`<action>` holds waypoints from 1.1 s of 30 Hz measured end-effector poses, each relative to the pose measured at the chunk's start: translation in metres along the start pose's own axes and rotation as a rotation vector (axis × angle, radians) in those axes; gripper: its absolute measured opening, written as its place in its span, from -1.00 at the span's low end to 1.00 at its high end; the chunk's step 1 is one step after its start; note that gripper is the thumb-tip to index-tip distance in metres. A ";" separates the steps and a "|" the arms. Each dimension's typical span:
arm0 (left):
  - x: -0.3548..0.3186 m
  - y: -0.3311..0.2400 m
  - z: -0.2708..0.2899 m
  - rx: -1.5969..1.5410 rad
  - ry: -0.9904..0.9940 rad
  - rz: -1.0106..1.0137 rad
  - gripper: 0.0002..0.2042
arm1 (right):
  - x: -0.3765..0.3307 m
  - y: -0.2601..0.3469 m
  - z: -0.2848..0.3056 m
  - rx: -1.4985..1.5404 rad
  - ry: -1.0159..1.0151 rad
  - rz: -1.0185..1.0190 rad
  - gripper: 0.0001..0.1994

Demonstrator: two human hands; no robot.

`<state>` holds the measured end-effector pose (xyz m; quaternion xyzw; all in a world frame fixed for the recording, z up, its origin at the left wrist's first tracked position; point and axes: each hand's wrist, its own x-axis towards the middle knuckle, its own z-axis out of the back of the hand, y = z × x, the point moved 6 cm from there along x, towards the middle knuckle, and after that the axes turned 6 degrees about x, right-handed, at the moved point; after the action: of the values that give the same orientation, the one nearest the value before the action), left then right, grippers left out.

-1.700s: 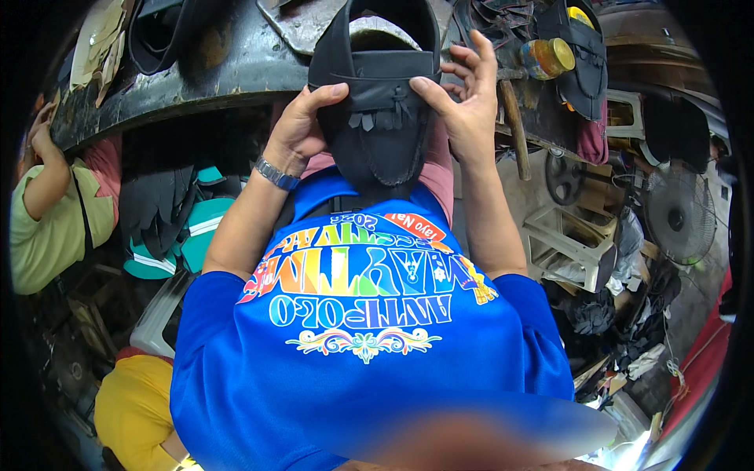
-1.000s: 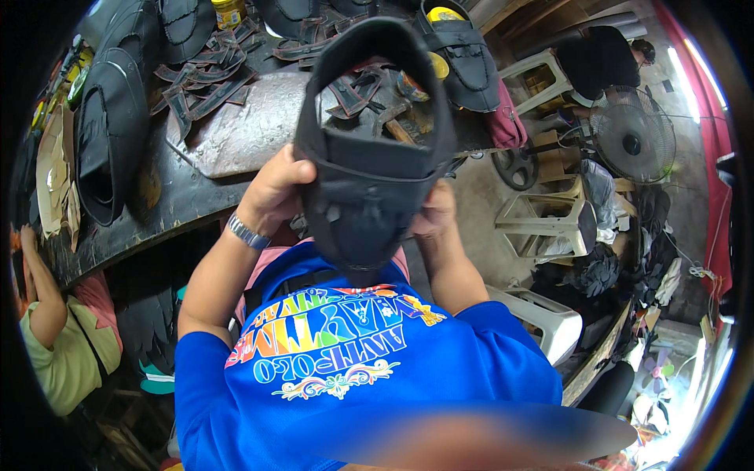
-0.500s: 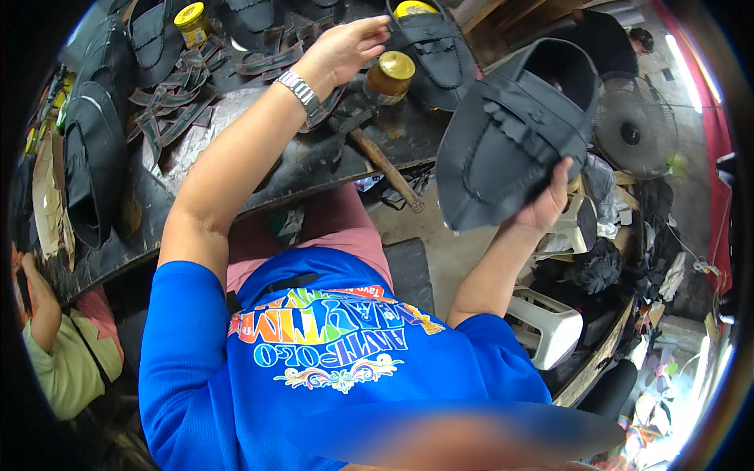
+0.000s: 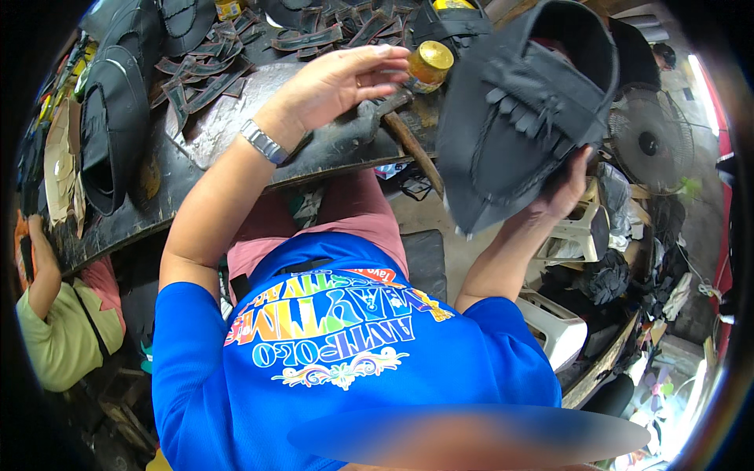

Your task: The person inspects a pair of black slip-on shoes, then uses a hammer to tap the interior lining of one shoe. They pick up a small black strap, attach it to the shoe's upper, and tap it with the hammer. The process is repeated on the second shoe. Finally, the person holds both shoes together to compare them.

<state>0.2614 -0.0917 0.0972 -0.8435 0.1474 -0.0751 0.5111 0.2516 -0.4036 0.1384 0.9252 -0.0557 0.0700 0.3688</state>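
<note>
My right hand (image 4: 572, 184) grips a black leather shoe upper (image 4: 522, 118) from below. The upper is raised off the table, its opening toward the top and its pointed edge toward me; a fringed strap crosses its front. My left hand (image 4: 342, 82), with a metal watch at the wrist, hovers over the table, fingers stretched out and nothing seen in them. Just beyond its fingertips is a glass jar (image 4: 430, 67) of amber stuff with a gold lid. Beside that hand lies a hammer (image 4: 414, 149), its wooden handle past the table edge.
Dark strap pieces (image 4: 206, 86) with reddish edges lie piled on the black table (image 4: 149, 212). More black uppers (image 4: 114, 129) line its left side; another (image 4: 449, 27) lies behind the jar. A fan (image 4: 648, 141) and white plastic stool (image 4: 556, 326) are at right. Another person's arm (image 4: 45, 259) shows far left.
My left hand has drawn back toward me from the far upper. The held upper has come up and nearer, tilting slightly in my right hand. The whole view has shifted a little.
</note>
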 end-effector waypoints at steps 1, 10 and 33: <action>0.006 -0.003 0.005 -0.039 0.011 -0.053 -0.60 | 0.005 0.015 -0.004 -0.051 -0.047 0.071 -0.53; 0.136 0.021 0.043 0.152 -0.302 0.020 -0.41 | 0.072 0.021 -0.035 -1.068 0.043 0.326 -0.83; 0.180 0.025 0.025 0.048 -0.236 0.063 -0.73 | 0.082 -0.028 0.014 -0.743 0.102 -0.030 -0.76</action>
<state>0.4341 -0.1402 0.0597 -0.8289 0.1109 0.0374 0.5470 0.3375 -0.3969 0.1232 0.7241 -0.0453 0.0858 0.6828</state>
